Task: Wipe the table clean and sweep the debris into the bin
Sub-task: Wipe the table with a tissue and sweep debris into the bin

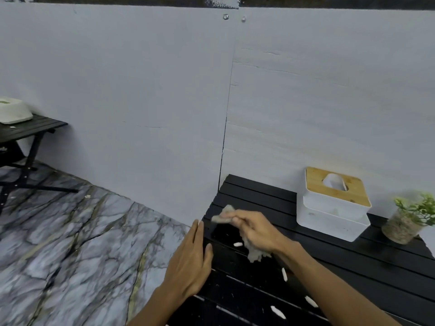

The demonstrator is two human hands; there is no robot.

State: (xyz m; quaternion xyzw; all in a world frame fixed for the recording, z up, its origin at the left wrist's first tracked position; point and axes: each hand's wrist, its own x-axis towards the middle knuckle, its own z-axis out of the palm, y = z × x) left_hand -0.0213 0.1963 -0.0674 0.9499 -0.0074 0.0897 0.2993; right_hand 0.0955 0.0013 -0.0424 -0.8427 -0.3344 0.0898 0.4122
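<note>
The right hand (256, 231) grips a soft, limp cloth (224, 216) bunched in its fingers, while the left hand (190, 262) lies open at the counter (353, 267) edge.

Table (353, 267): lower right, its back edge against the wall (141, 90).
Tissue box (334, 203): on table, rear.
Plant (409, 220): just right of box.
Debris (237, 244): scattered on table's front, possibly paper bits.
Second table (30, 128): far left.
</note>
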